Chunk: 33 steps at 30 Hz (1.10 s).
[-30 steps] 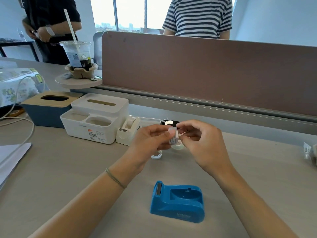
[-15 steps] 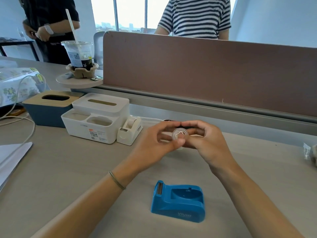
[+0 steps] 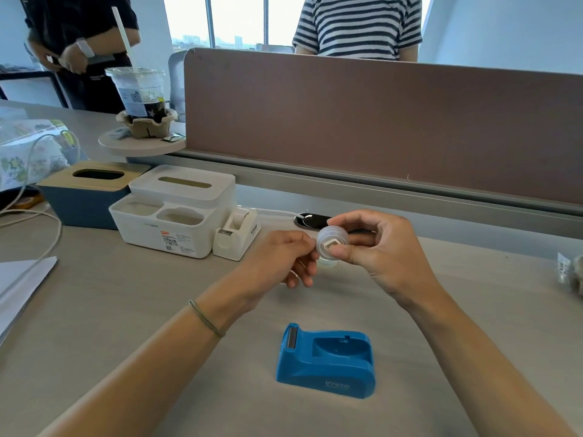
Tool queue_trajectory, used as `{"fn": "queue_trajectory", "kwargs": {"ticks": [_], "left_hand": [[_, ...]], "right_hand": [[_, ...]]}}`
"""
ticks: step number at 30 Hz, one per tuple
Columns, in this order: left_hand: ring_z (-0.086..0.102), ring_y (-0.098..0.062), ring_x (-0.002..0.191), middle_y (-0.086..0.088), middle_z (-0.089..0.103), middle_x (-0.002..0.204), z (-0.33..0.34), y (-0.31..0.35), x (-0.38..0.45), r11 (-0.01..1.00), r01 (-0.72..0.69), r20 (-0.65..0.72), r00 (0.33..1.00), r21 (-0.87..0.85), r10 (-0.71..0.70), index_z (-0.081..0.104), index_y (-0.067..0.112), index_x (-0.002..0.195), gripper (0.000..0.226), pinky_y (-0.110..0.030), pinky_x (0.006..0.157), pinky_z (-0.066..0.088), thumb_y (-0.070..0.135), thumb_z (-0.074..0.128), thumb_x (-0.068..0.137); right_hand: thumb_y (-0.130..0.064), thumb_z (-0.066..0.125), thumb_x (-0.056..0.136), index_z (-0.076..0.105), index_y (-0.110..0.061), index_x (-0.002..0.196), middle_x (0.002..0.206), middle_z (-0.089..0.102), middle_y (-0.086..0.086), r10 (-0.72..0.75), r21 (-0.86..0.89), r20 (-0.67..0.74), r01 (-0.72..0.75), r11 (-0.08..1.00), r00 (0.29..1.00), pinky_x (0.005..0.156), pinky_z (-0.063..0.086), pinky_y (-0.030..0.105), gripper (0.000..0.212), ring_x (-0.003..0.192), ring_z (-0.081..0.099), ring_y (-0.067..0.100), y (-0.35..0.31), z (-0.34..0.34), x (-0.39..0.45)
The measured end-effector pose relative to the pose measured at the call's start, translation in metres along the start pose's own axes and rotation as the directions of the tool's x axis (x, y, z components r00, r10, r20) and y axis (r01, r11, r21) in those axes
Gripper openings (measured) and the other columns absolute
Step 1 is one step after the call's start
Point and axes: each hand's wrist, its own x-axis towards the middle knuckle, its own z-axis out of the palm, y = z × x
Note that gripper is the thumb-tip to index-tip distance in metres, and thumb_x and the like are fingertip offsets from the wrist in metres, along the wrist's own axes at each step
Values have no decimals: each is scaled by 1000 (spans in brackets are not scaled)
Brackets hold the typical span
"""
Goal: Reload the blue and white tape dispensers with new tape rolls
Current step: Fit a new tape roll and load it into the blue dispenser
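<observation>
A clear tape roll (image 3: pixel 331 241) with a white core piece in its middle is held above the desk. My right hand (image 3: pixel 378 250) pinches it between thumb and fingers, its flat face turned toward me. My left hand (image 3: pixel 284 257) touches the roll's left edge with thumb and forefinger. The blue tape dispenser (image 3: pixel 326 361) stands on the desk in front of me, its cradle holding no roll. The white tape dispenser (image 3: pixel 236 233) stands farther back on the left, beside a white organiser. Something pale on the desk under my hands is mostly hidden.
A white desk organiser (image 3: pixel 176 212) and a blue tissue box (image 3: pixel 85 193) stand at the left. A drink cup (image 3: pixel 138 93) sits on a round shelf. A brown partition (image 3: pixel 378 127) runs along the back; two people stand behind it. Papers (image 3: pixel 19 285) and a cable lie far left.
The roll has turned from edge-on to face-on and now carries the white core in its middle. Both hands shifted slightly right and my left fingers loosened to the roll's edge.
</observation>
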Motion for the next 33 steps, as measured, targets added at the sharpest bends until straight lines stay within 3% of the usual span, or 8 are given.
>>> {"fn": "queue_trajectory", "kwargs": {"ticks": [9,13,15,20,24,29,33], "left_hand": [[59,-11,55,-2,67,66,-1,11,-17,971,-57,14,998,232,55,65,8,86,29,-18,49,42,19,46,103],[51,2,47,6,67,61,3,10,-33,871,-94,68,995,481,70,71,16,79,24,-18,57,45,21,55,97],[57,0,56,7,67,61,7,9,-40,821,-115,83,993,559,82,70,22,73,23,-23,64,48,22,59,94],[64,-13,72,4,67,68,12,11,-55,771,-134,104,991,623,88,72,14,75,19,-35,75,57,21,61,90],[61,-9,71,4,67,69,11,15,-62,718,-134,137,989,683,54,72,11,78,19,-21,65,47,20,60,90],[63,-8,73,7,70,74,8,13,-64,684,-137,189,982,716,-3,74,15,83,19,-25,70,51,22,59,93],[65,-7,74,11,71,78,9,10,-63,667,-171,217,976,725,14,74,21,84,16,-18,65,49,25,61,93]], "right_hand": [[-5,86,76,76,-21,102,95,77,-6,-7,-82,26,10,997,1000,80,64,28,33,88,75,13,-12,-3,-20],[-9,88,74,76,-25,103,97,75,-12,12,-211,91,7,977,996,81,61,22,35,92,72,5,-17,-6,-46],[-11,88,75,76,-27,105,99,74,-15,26,-252,116,4,968,993,81,59,18,36,94,70,2,-19,-8,-59],[-17,88,75,75,-32,102,97,73,-20,56,-292,123,-18,956,991,78,55,10,34,94,67,-3,-19,-12,-85],[-19,89,75,74,-34,102,97,73,-20,81,-344,125,-33,938,989,79,56,12,34,95,65,-3,-17,-12,-94],[-21,89,75,75,-33,99,92,72,-19,98,-403,148,-31,915,984,81,56,16,30,92,63,1,-16,-11,-94],[-23,88,76,74,-35,99,92,71,-19,122,-509,178,-15,860,976,74,54,14,30,88,62,1,-11,-6,-96]]}}
